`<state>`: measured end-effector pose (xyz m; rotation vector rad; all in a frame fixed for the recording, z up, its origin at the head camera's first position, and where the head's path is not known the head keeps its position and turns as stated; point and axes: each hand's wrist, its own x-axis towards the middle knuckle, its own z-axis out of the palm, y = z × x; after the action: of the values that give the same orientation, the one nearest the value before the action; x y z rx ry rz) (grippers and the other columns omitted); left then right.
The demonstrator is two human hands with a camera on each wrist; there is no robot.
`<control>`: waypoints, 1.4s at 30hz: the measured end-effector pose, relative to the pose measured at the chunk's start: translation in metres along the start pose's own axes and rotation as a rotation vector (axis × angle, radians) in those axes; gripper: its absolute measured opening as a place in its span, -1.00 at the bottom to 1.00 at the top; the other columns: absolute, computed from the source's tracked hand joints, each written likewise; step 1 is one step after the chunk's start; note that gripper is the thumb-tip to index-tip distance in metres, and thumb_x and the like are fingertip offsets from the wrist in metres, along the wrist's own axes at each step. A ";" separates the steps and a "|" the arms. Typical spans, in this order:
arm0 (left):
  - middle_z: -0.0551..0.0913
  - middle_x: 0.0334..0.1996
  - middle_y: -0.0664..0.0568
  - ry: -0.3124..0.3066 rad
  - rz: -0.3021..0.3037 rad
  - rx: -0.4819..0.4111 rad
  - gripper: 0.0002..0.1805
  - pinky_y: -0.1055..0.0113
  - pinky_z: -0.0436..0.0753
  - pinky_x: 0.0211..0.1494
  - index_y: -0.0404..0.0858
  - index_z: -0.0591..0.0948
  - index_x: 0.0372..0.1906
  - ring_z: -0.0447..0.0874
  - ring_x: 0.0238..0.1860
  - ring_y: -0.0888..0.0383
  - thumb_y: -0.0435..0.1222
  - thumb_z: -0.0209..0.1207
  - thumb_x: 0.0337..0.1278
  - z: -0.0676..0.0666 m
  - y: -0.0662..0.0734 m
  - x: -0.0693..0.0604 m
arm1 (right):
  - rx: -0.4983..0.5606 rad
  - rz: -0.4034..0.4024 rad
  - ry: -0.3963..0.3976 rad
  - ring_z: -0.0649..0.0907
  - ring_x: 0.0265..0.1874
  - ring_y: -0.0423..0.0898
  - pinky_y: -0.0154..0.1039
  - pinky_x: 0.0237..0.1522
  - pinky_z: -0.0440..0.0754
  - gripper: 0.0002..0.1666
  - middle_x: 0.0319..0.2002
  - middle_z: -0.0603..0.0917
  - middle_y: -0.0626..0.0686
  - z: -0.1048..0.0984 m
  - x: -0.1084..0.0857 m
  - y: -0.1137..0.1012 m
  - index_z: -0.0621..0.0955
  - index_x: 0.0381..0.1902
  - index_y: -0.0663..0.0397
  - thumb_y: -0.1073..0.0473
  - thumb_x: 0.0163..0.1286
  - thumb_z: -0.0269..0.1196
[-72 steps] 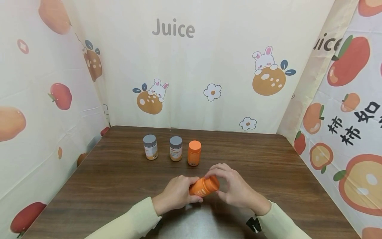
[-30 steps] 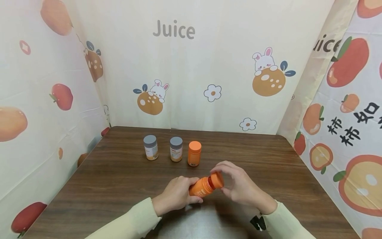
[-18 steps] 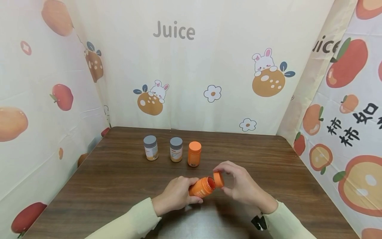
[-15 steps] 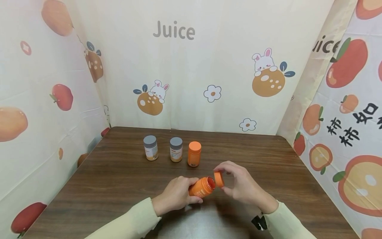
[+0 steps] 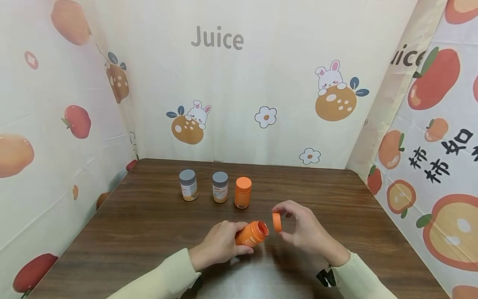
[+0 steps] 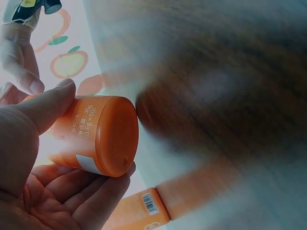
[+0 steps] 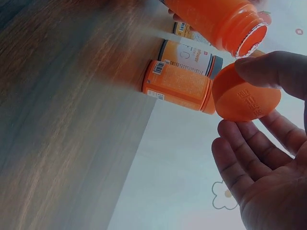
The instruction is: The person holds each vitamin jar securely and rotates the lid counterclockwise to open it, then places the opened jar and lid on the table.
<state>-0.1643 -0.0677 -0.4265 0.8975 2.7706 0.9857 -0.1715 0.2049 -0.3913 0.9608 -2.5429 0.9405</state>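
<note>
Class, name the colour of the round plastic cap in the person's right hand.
The round plastic cap is orange, clearest in the right wrist view.

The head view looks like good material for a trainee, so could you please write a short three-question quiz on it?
1. Fill in: the right hand pinches an orange ____.
2. True or false: the left hand holds the open bottle tilted.
3. How many closed jars stand on the table?

Key:
1. Cap.
2. True.
3. Three: two with grey lids and one all orange.
</note>
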 end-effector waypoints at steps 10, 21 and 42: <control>0.63 -0.35 0.33 0.022 -0.006 -0.003 -0.53 0.37 0.55 -0.26 -0.04 0.69 -0.02 0.53 -0.42 0.36 0.00 0.56 -0.03 0.001 -0.002 -0.001 | -0.013 0.014 0.030 0.67 -0.18 -0.07 -0.19 -0.12 0.65 -0.25 -0.12 0.65 -0.23 0.000 0.000 0.007 0.61 0.00 -0.02 0.44 -0.20 0.63; 0.63 -0.37 0.34 0.063 0.020 -0.008 -0.57 0.38 0.55 -0.28 -0.01 0.69 -0.07 0.54 -0.42 0.38 -0.01 0.56 -0.04 -0.001 -0.004 -0.002 | -0.040 0.133 0.016 0.60 -0.18 -0.25 -0.15 -0.09 0.65 -0.28 -0.18 0.63 -0.27 -0.003 -0.001 0.009 0.60 -0.02 -0.11 0.35 -0.16 0.66; 0.66 -0.32 0.31 0.075 0.008 -0.015 -0.52 0.37 0.58 -0.24 -0.06 0.69 0.01 0.55 -0.39 0.37 -0.02 0.56 -0.03 -0.003 -0.005 -0.005 | -0.028 0.321 0.050 0.64 -0.21 -0.17 -0.15 -0.09 0.67 -0.32 -0.17 0.68 -0.17 -0.010 -0.005 0.030 0.61 0.00 -0.05 0.31 -0.09 0.67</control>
<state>-0.1632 -0.0754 -0.4281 0.8876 2.8186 1.0618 -0.1877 0.2310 -0.4006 0.5213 -2.7078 0.9926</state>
